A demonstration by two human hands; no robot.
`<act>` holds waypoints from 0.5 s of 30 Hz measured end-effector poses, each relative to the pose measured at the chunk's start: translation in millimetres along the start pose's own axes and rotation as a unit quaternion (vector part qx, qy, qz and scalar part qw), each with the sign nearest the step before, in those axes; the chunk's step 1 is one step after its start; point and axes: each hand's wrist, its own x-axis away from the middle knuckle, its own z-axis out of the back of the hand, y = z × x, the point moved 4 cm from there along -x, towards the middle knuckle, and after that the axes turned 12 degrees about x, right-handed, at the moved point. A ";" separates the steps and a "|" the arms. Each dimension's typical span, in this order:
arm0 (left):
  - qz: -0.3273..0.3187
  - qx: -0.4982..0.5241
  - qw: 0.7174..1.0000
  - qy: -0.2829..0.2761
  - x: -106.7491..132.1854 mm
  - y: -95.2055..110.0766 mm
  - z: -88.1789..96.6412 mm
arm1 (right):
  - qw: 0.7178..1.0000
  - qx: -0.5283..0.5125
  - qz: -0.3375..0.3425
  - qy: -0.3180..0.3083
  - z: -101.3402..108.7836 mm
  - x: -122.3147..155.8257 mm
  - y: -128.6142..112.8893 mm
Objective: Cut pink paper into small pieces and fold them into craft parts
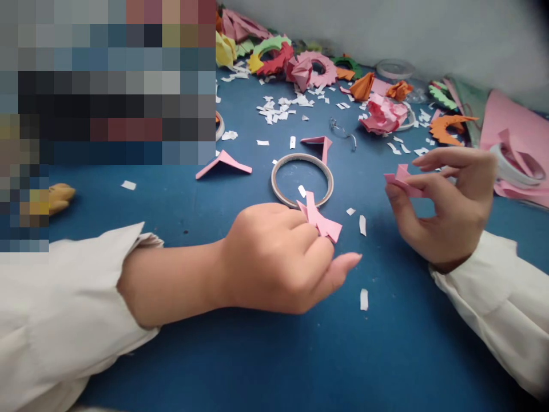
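My left hand (278, 257) rests on the blue table (257, 355), fingers curled round a folded pink paper piece (319, 220) that sticks out between them. My right hand (450, 206) is raised a little to the right, pinching a smaller folded pink paper piece (401, 180) between thumb and fingertips. A roll of double-sided tape (302, 180) lies flat just behind my left hand. Two more folded pink pieces, one (223, 164) to the left and one (319, 144) behind the tape, lie on the table.
White paper scraps (278, 109) litter the table. Coloured paper rings and crumpled paper (300, 63) lie along the back. Pink sheets and another tape roll (514, 166) sit at the right edge. A pair of glasses (343, 131) lies mid-table.
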 end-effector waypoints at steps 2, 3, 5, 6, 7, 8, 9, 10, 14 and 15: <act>-0.046 -0.051 0.998 0.006 -2.1 2.5 2.5 | 1.000 -0.014 0.000 -0.007 2.4 0.0 -1.6; -0.049 -0.091 0.995 -0.007 -3.6 1.9 2.1 | 1.000 -0.023 0.003 -0.015 3.2 -0.2 -2.8; -0.027 -0.172 0.984 -0.048 -5.9 -2.0 0.2 | 0.999 -0.034 0.013 -0.016 5.6 -0.6 -5.0; -0.016 -0.197 0.978 -0.066 -6.5 -3.6 -0.5 | 0.999 -0.035 0.024 -0.006 7.2 -0.8 -6.1; -0.012 -0.208 0.975 -0.077 -6.6 -4.2 -0.4 | 0.999 -0.031 0.032 -0.006 7.8 -0.9 -6.8; -0.012 -0.209 0.974 -0.084 -6.6 -3.8 0.3 | 0.999 -0.027 0.038 -0.006 8.2 -1.0 -6.9; -0.015 -0.207 0.974 -0.093 -6.4 -2.7 1.1 | 0.999 -0.025 0.042 -0.008 8.1 -1.0 -6.8; -0.018 -0.209 0.972 -0.105 -6.4 -1.4 2.3 | 0.999 -0.024 0.045 -0.009 7.9 -0.9 -6.4; -0.023 -0.217 0.959 -0.181 -9.3 2.2 5.0 | 0.996 -0.005 0.083 0.000 6.9 -0.5 -6.7; -0.026 -0.207 0.958 -0.196 -10.5 2.1 4.4 | 0.995 0.001 0.095 -0.002 6.8 -0.7 -7.7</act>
